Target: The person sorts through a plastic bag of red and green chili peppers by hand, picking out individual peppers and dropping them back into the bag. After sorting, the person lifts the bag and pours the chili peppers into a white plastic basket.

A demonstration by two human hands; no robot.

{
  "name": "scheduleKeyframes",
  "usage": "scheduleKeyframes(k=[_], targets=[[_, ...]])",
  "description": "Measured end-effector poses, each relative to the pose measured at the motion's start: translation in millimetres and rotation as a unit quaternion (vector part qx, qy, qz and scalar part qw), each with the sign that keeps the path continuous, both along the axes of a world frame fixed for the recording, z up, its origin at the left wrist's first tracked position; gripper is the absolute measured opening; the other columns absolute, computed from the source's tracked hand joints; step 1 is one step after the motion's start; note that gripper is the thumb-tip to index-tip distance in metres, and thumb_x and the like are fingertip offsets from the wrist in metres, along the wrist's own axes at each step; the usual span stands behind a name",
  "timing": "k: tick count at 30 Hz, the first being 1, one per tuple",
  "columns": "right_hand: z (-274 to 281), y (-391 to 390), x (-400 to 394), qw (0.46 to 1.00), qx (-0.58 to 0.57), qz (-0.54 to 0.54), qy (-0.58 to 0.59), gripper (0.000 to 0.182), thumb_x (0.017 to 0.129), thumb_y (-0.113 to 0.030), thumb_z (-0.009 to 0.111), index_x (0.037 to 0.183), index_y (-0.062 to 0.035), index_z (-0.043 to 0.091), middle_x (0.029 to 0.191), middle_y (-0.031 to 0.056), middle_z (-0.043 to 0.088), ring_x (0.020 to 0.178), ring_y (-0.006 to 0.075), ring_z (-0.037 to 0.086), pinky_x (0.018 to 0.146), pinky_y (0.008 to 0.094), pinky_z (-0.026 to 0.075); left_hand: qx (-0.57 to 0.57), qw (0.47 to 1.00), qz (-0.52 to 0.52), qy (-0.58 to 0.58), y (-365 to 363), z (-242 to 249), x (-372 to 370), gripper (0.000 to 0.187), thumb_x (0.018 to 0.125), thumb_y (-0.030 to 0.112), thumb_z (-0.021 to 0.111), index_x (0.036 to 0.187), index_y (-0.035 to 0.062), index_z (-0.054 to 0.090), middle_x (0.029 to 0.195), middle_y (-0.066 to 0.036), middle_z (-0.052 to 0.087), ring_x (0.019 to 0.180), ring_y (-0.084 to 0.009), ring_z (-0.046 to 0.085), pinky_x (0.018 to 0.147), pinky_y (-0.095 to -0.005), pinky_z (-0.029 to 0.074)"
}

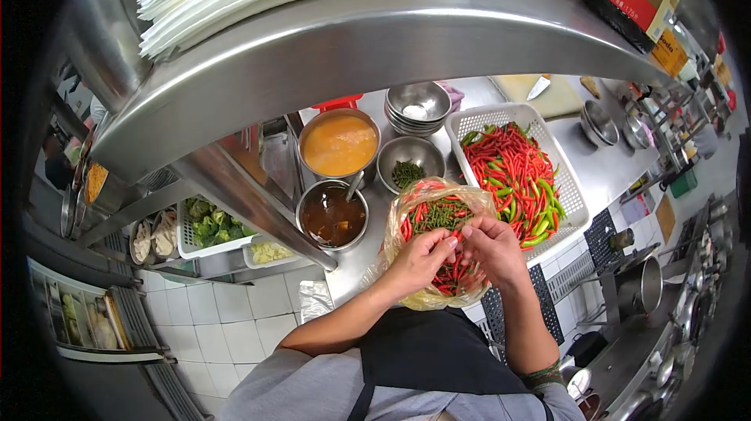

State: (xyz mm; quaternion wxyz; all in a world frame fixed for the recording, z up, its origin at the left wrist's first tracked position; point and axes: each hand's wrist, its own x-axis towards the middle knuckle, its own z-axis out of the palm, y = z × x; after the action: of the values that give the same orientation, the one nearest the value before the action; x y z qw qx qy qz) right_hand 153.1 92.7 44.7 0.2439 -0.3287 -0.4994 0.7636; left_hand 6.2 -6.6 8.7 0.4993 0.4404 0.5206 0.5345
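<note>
Over an open clear plastic bag [391, 221], my left hand [426, 258] and my right hand [493, 247] are brought together, fingertips pinched and almost touching. Whatever lies between the fingertips is too small to make out. Inside the bag are red chili peppers [450, 278], with a heap of thin green stems [440, 214] on top. Just right of the bag stands a white plastic basket [577, 206] full of red and some green chilies [512, 170]. Behind the bag, a steel bowl [434, 156] holds more green stems [407, 174].
Left of the bag stand a pot of brown sauce [332, 214] with a ladle and a pot of orange liquid [339, 143]. Stacked bowls [418, 104] and a knife [538, 88] on a cutting board [520, 94] lie farther back. A steel shelf [375, 37] overhangs the counter.
</note>
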Motion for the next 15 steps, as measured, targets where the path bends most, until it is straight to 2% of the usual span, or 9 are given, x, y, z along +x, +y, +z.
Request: scheduleKeyframes(k=[3, 5, 7, 9, 12, 13, 15], targets=[[-2.4, -0.2, 2.6, 1.0, 0.016, 0.008, -0.007, 0.005, 0.092, -0.007, 0.065, 0.091, -0.0019, 0.063, 0.077, 0.0016, 0.064, 0.063, 0.0089, 0.057, 0.057, 0.0244, 0.046, -0.028, 0.999, 0.01, -0.031, -2.9, -1.9, 3.1, 0.025, 0.105, 0.025, 0.046, 0.094, 0.0061, 0.058, 0.074, 0.005, 0.05, 0.062, -0.0042, 0.043, 0.053, -0.0222, 0.035], [-11.5, -3.7, 4.6, 0.975, 0.215, -0.022, -0.059, 0.004, 0.089, -0.004, 0.067, 0.089, -0.0021, 0.063, 0.076, 0.0027, 0.061, 0.063, 0.0113, 0.058, 0.056, 0.0268, 0.046, -0.031, 0.998, 0.015, -0.055, -2.4, -6.0, 3.1, 0.024, 0.105, 0.025, 0.046, 0.094, 0.0064, 0.057, 0.072, 0.005, 0.048, 0.06, -0.0039, 0.041, 0.052, -0.022, 0.034], [-8.6, -8.5, 0.8, 0.902, 0.416, -0.056, -0.1, 0.006, 0.085, -0.001, 0.069, 0.087, -0.0019, 0.063, 0.076, 0.0046, 0.059, 0.063, 0.0141, 0.058, 0.056, 0.0288, 0.046, -0.028, 0.997, 0.02, -0.063, 0.0, -10.1, 1.7, 0.023, 0.105, 0.025, 0.046, 0.095, 0.0067, 0.057, 0.07, 0.006, 0.045, 0.059, -0.0035, 0.039, 0.05, -0.0216, 0.032], [-0.6, -15.9, -7.8, 0.778, 0.608, -0.095, -0.128, 0.009, 0.082, 0.001, 0.071, 0.085, -0.0012, 0.062, 0.076, 0.0075, 0.056, 0.063, 0.0174, 0.058, 0.056, 0.0304, 0.045, -0.022, 0.997, 0.035, -0.06, 1.4, -12.8, 3.2, 0.023, 0.105, 0.025, 0.046, 0.095, 0.0065, 0.056, 0.068, 0.006, 0.043, 0.058, -0.0032, 0.038, 0.049, -0.0215, 0.03], [-11.8, -17.1, -11.2, 0.745, 0.64, -0.129, -0.138, 0.012, 0.079, 0.002, 0.071, 0.087, -0.0005, 0.063, 0.079, 0.012, 0.054, 0.063, 0.0225, 0.058, 0.056, 0.0313, 0.046, -0.003, 0.998, 0.059, -0.034, 4.5, -16.2, 7.5, 0.023, 0.105, 0.025, 0.045, 0.095, 0.0066, 0.054, 0.066, 0.007, 0.04, 0.055, -0.003, 0.035, 0.048, -0.0214, 0.028], [-9.3, -16.5, -11.1, 0.767, 0.615, -0.113, -0.146, 0.01, 0.081, 0.001, 0.07, 0.087, -0.0006, 0.063, 0.079, 0.0105, 0.056, 0.063, 0.0207, 0.058, 0.056, 0.0301, 0.046, 0.004, 0.997, 0.068, -0.022, 4.8, -16.8, 8.5, 0.023, 0.106, 0.025, 0.046, 0.095, 0.0066, 0.054, 0.066, 0.007, 0.039, 0.054, -0.003, 0.034, 0.047, -0.0213, 0.028], [0.8, -13.6, -10.5, 0.808, 0.561, -0.079, -0.164, 0.008, 0.084, 0.0, 0.07, 0.088, -0.0009, 0.062, 0.079, 0.0075, 0.058, 0.063, 0.0173, 0.059, 0.055, 0.0279, 0.046, -0.033, 0.996, 0.049, -0.07, 1.8, -14.4, 6.4, 0.024, 0.106, 0.026, 0.045, 0.093, 0.007, 0.053, 0.065, 0.007, 0.038, 0.053, -0.0033, 0.033, 0.047, -0.0212, 0.027]])
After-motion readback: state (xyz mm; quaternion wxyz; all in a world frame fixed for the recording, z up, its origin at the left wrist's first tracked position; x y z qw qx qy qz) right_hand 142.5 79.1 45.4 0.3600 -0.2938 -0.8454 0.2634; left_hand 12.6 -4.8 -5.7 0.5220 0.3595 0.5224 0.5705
